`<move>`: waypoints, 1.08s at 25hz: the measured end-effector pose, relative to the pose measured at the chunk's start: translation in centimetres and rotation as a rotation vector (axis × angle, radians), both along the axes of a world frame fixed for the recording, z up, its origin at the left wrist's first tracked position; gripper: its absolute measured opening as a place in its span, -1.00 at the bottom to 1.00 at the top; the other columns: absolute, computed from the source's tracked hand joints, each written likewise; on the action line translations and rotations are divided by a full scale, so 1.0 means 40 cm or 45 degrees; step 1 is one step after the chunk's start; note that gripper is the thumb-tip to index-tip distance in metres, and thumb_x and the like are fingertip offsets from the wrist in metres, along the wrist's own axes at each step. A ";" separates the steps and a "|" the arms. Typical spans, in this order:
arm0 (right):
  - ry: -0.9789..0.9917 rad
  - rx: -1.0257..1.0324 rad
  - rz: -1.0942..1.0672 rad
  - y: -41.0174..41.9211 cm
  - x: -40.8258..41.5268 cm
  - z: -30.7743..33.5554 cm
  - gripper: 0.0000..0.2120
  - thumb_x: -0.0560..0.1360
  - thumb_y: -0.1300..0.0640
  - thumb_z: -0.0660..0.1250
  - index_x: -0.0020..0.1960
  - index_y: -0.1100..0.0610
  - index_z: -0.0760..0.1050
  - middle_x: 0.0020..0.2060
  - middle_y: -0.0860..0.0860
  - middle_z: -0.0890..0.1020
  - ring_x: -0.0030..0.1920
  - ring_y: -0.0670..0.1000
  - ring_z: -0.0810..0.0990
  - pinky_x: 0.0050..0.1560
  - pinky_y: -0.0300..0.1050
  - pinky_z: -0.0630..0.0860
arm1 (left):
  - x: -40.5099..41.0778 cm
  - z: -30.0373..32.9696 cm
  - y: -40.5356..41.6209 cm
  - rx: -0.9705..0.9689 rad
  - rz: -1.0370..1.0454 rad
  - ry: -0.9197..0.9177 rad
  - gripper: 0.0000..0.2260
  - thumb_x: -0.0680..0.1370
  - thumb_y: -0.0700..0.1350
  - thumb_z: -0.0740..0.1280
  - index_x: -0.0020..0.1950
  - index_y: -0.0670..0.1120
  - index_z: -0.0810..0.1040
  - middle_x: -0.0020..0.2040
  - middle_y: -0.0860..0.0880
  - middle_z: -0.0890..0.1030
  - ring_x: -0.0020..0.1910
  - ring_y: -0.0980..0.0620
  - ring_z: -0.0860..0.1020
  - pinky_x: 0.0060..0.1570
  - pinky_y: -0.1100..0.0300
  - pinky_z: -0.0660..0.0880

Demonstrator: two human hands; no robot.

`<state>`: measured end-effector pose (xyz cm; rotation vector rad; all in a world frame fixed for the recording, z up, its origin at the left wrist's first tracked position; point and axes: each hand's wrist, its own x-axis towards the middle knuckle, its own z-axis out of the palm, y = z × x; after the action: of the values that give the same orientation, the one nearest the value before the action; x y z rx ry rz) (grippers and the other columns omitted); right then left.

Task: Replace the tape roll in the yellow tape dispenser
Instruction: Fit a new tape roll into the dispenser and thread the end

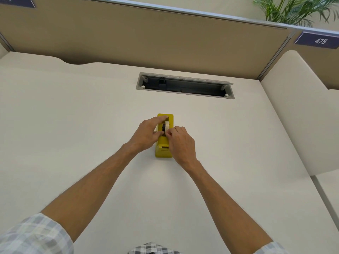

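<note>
Tape roll sits upright in the cradle of the yellow tape dispenser, mid-worktop below the cable slot; left hand has its grip curled over the roll and black hub from the left side, right hand pinches at the roll's near edge. Best move, I judge: steady the base, keep the hub level in its slots, draw the tape end toward the cutter. Fingertips, tape end and cutter blade are hidden or too small to tell; seated or lifting out, unclear.
</note>
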<state>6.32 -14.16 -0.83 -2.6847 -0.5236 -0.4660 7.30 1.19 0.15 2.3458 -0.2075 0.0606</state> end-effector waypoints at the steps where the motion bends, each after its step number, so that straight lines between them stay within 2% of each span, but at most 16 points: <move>1: 0.016 0.011 0.004 -0.001 -0.004 -0.001 -0.88 0.58 0.19 0.27 -0.10 0.16 0.55 -0.23 0.04 0.58 -0.19 0.07 0.51 -0.40 -0.14 0.25 | -0.001 -0.001 0.000 0.003 0.015 0.004 -0.54 0.52 -0.22 0.37 0.41 -0.05 0.40 0.38 -0.05 0.48 0.34 -0.03 0.44 0.21 0.25 0.39; 4: 0.067 0.030 0.002 -0.002 -0.013 0.006 -0.86 0.60 0.18 0.23 -0.07 0.16 0.55 -0.20 0.04 0.58 -0.15 0.07 0.51 -0.38 -0.12 0.28 | -0.002 0.000 -0.003 0.007 0.036 0.013 -0.58 0.52 -0.23 0.37 0.38 -0.09 0.44 0.38 -0.07 0.48 0.37 -0.05 0.42 0.31 0.19 0.32; 10: 0.133 0.081 -0.014 -0.008 -0.035 0.017 -0.84 0.61 0.14 0.20 -0.02 0.16 0.54 -0.16 0.05 0.59 -0.12 0.06 0.51 -0.34 -0.11 0.33 | -0.010 0.001 -0.008 0.000 0.043 0.003 -0.56 0.53 -0.23 0.35 0.40 -0.10 0.42 0.39 -0.07 0.47 0.38 -0.06 0.41 0.35 0.12 0.32; 16: 0.126 0.152 0.005 -0.012 -0.074 0.023 -0.86 0.60 0.15 0.24 -0.03 0.14 0.56 -0.18 0.03 0.60 -0.17 0.05 0.52 -0.35 -0.02 0.50 | -0.022 -0.002 -0.010 -0.041 0.055 -0.018 -0.57 0.54 -0.23 0.34 0.41 -0.12 0.41 0.39 -0.09 0.46 0.38 -0.06 0.41 0.34 0.17 0.30; 20: 0.109 0.165 -0.007 -0.015 -0.099 0.026 -0.88 0.59 0.17 0.26 -0.08 0.14 0.55 -0.20 0.02 0.60 -0.19 0.04 0.51 -0.37 -0.04 0.48 | -0.029 -0.010 -0.011 -0.067 0.067 -0.020 -0.58 0.55 -0.21 0.33 0.41 -0.12 0.41 0.41 -0.09 0.44 0.41 -0.06 0.38 0.36 0.15 0.31; 24: 0.091 0.180 0.007 -0.018 -0.125 0.025 -0.90 0.58 0.18 0.29 -0.07 0.13 0.56 -0.19 0.01 0.61 -0.20 0.03 0.52 -0.38 -0.12 0.44 | -0.033 -0.015 -0.014 -0.070 0.087 -0.010 -0.59 0.56 -0.19 0.32 0.41 -0.11 0.40 0.43 -0.08 0.42 0.42 -0.06 0.37 0.38 0.04 0.36; 27: 0.085 0.195 0.009 -0.017 -0.147 0.023 -0.91 0.57 0.17 0.30 -0.07 0.12 0.57 -0.20 0.00 0.61 -0.20 0.01 0.52 -0.39 -0.11 0.46 | -0.035 -0.017 -0.016 -0.061 0.097 -0.002 -0.60 0.57 -0.19 0.30 0.42 -0.12 0.40 0.44 -0.06 0.41 0.42 -0.07 0.37 0.37 0.08 0.33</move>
<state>0.46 -14.86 0.10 -2.5415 -0.4589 -0.3963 5.91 0.55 -0.54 2.3053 -0.1164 0.1035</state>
